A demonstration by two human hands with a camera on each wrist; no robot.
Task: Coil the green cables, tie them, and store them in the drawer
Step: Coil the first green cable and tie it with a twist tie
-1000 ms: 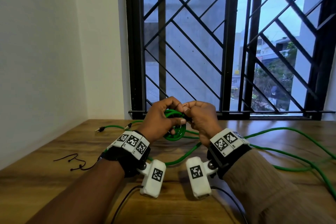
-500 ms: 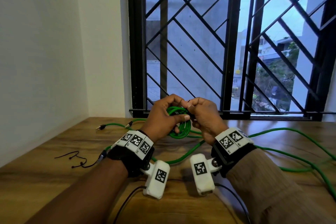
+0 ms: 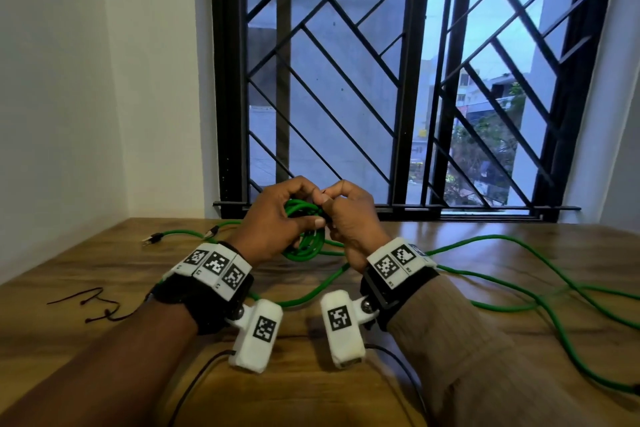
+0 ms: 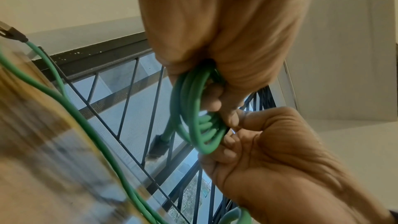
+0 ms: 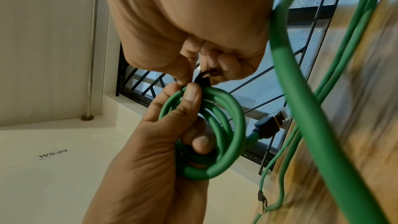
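Wooden table (image 3: pixel 450 374) under a barred window (image 3: pixel 346 80). Above it my left hand (image 3: pixel 277 222) grips the coil (image 3: pixel 306 250), thumb across its loops. My right hand (image 3: pixel 349 218), touching the left, pinches a black tie (image 5: pixel 202 78) at the coil's 12 o'clock. Loose green cables (image 3: pixel 519 274) trail toward 3 o'clock; spare ties (image 3: pixel 93 308) at 9.

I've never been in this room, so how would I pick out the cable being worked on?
Look at the wooden table under the barred window. The left hand holds it above the tabletop: the coiled green cable, wound into a small ring, unlike the loose green cables sprawled flat.
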